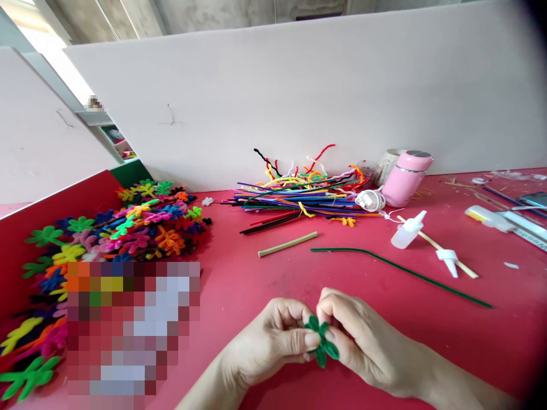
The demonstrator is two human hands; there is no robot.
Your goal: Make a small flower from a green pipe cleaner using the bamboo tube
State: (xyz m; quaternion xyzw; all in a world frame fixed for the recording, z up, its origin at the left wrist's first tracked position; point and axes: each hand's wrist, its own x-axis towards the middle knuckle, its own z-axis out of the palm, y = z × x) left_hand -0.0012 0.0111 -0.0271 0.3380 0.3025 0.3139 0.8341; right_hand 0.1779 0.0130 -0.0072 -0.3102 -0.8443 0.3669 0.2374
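Near the front of the red table, my left hand (287, 336) pinches a green pipe-cleaner flower (321, 357) with the thumb across its middle. Closed on the flower's right side, my right hand (359, 336) has its thumb and bent fingers at the petals. Part of the flower is hidden behind my fingers. Beyond my hands lies a single dark green pipe cleaner (410, 274), bent near its middle. A short pale stick (288, 244) rests farther back on the left of it.
A pile of colourful pipe-cleaner flowers (137, 228) fills the left. Loose pipe cleaners (294, 196) are heaped at the back by a white board (299, 102). A pink flask (408, 179), a white cable (370, 200), a glue bottle (407, 232) and a white nozzle cap (447, 261) stand or lie right.
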